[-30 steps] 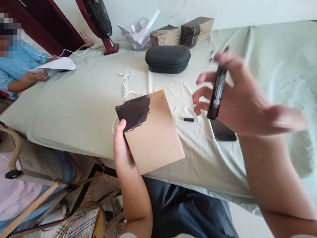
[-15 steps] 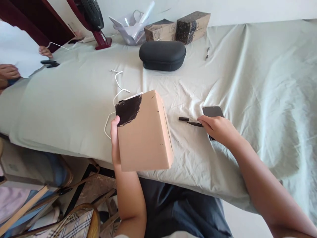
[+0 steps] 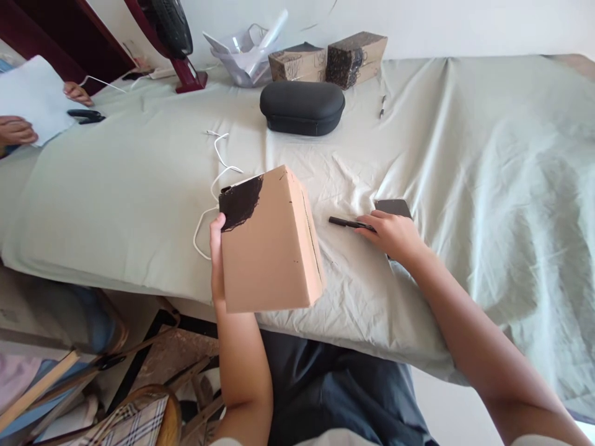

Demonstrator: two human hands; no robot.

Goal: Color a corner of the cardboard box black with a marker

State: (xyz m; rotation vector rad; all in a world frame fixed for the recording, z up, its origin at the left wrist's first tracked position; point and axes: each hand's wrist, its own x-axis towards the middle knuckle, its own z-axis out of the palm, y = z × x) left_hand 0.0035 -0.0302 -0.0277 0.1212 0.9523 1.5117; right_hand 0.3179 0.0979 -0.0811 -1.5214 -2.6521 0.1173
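Observation:
My left hand (image 3: 217, 248) is closed on the left side of a cardboard box (image 3: 263, 254), held tilted above the near edge of the cloth-covered table. A scribbled black patch covers the box's upper left corner; most of my left fingers are hidden behind it. My right hand (image 3: 393, 235) grips a black marker (image 3: 365, 227) low over the cloth, pointing left. At its tip lies the black marker cap (image 3: 336, 220); whether the tip is inside the cap I cannot tell. Partly under my right hand is a dark phone-like slab (image 3: 396, 207).
A black zip case (image 3: 302, 108) sits beyond the box, before two scribbled cardboard boxes (image 3: 356, 59) and a plastic basket (image 3: 239, 65). A white cable (image 3: 218, 148) curls nearby. At the far left, another person's hands hold white paper (image 3: 39, 99). A pen (image 3: 382, 106) lies farther back.
My right hand has moved the marker left, bringing its tip up to the cap. The box has shifted slightly in my left hand. The other person's paper has tilted lower.

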